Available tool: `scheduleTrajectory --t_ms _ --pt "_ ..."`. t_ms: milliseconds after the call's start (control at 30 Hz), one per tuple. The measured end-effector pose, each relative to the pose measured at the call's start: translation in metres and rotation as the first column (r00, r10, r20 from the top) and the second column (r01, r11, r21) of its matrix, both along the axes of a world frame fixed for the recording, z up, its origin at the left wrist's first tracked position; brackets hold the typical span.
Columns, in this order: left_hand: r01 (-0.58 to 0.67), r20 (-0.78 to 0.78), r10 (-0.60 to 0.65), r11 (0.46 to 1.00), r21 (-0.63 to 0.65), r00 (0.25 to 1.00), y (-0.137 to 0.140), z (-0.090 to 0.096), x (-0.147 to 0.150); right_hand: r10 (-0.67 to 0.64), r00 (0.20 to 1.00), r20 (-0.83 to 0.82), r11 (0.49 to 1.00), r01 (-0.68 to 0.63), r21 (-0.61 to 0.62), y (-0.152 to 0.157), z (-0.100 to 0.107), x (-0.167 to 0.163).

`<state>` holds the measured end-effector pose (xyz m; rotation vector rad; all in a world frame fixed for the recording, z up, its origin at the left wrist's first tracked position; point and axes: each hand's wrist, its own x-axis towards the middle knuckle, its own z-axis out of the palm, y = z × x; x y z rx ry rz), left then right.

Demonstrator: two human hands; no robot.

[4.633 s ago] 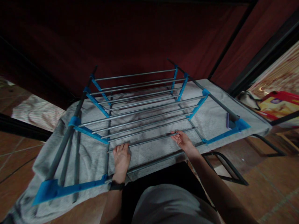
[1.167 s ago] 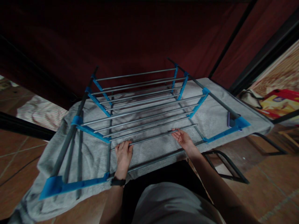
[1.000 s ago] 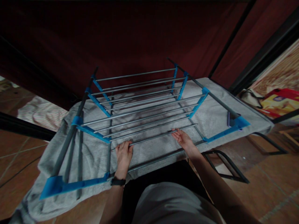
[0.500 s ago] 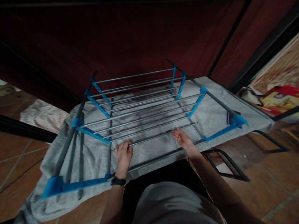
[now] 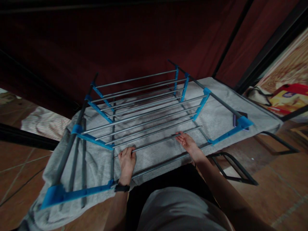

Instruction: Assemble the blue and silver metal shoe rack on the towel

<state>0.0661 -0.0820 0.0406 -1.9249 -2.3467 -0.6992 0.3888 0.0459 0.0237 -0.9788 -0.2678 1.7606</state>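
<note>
Left hand [image 5: 127, 159] palm-down, right hand [image 5: 187, 141] palm-up, holding rod [image 5: 156, 142]

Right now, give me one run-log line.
left hand: holding rod | right hand: holding same rod | rack: on grey cloth | red package: at right edge

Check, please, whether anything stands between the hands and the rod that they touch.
Nothing visible does. The left hand grips the rod near its left end, and the right hand has its fingers on it further right. No part of the rack comes between.
</note>
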Motion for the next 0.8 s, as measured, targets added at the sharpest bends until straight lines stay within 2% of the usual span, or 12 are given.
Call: scheduleTrajectory --t_ms 300,800 --pt "-0.056 -0.058 0.058 0.998 0.039 0.997 -0.0009 0.0001 -0.0011 -0.005 1.000 0.004 1.000 0.005 -0.028 0.0007 -0.0005 0.0013" --pt "-0.123 -0.068 0.125 0.992 0.042 0.990 -0.0029 -0.0004 -0.0039 -0.010 1.000 0.010 1.000 0.010 -0.024 0.0015 -0.0004 0.0017"
